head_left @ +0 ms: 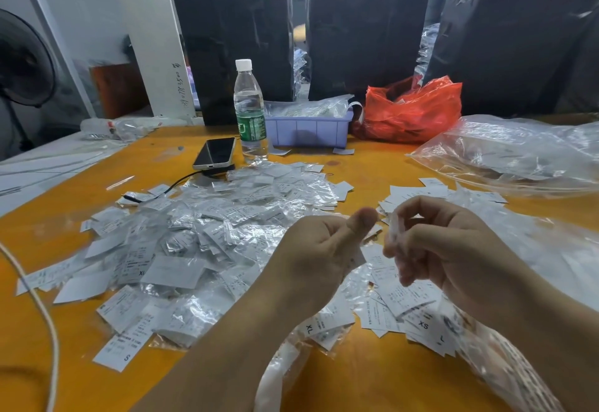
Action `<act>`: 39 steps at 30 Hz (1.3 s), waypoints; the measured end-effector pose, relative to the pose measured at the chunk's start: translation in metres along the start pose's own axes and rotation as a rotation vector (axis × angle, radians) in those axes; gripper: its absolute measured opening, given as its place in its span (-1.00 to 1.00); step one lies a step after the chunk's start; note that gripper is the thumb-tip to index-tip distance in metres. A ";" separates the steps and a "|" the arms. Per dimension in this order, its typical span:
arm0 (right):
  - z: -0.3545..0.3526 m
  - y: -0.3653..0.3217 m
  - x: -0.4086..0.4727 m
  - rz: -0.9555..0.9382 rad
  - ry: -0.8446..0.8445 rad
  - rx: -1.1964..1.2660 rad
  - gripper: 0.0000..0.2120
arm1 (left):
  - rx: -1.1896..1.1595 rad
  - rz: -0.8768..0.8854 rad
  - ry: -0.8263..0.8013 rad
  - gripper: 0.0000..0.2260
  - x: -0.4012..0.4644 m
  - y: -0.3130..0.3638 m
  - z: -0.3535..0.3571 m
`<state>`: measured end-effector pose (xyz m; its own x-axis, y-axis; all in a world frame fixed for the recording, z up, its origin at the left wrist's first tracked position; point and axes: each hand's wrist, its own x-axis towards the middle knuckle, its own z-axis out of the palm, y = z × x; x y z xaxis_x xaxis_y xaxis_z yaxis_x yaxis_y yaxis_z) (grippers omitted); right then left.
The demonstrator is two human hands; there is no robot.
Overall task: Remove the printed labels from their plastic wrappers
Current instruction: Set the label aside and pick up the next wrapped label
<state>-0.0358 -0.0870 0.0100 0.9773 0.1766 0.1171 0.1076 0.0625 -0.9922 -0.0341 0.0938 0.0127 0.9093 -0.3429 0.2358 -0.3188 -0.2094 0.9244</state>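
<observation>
From my seat, the heap of small wrapped paper labels (207, 236) lies on the flat wooden table (372, 379), left of both hands. Behind the heap, the slim rectangular phone (215, 153) lies just left of the upright plastic water bottle (250, 113). Right of the bottle sit the shallow plastic tray (309, 131), then the crumpled plastic bag (410, 113); three large wrapped boxes (369, 32) stand behind them.

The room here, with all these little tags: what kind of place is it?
Probably a garment packing or warehouse workroom: an orange worktable heaped with size labels, big black wrapped bales behind, and a lilac parts bin.
</observation>
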 end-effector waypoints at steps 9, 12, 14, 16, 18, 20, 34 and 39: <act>0.000 0.003 0.001 0.064 0.016 -0.005 -0.87 | -0.251 -0.153 0.043 -0.64 0.003 0.008 -0.006; -0.001 0.001 -0.001 0.047 0.036 -0.016 -0.84 | -0.135 -0.195 0.083 -0.77 0.006 0.001 -0.010; -0.001 -0.001 -0.001 0.023 0.052 -0.016 -0.79 | -0.059 -0.127 0.096 -0.87 0.003 0.000 -0.011; -0.002 -0.001 -0.001 -0.001 0.046 -0.014 -0.80 | -0.066 -0.079 0.085 -0.88 -0.001 -0.003 -0.010; -0.003 -0.002 -0.001 -0.026 0.036 -0.014 -0.82 | -0.091 -0.034 0.095 -0.84 -0.001 -0.004 -0.008; -0.003 -0.002 -0.002 -0.041 0.022 -0.017 -0.89 | -0.090 -0.010 0.119 -0.85 -0.001 -0.002 -0.007; 0.004 -0.004 -0.007 -0.097 0.045 -0.233 -0.71 | -0.037 0.063 0.086 -0.94 -0.002 -0.002 -0.004; 0.005 -0.003 -0.006 -0.090 0.064 -0.249 -0.65 | -0.047 0.069 0.088 -0.95 -0.002 -0.002 -0.006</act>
<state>-0.0432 -0.0837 0.0125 0.9704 0.1188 0.2104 0.2287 -0.1702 -0.9585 -0.0342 0.1001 0.0121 0.9062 -0.2730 0.3228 -0.3703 -0.1443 0.9176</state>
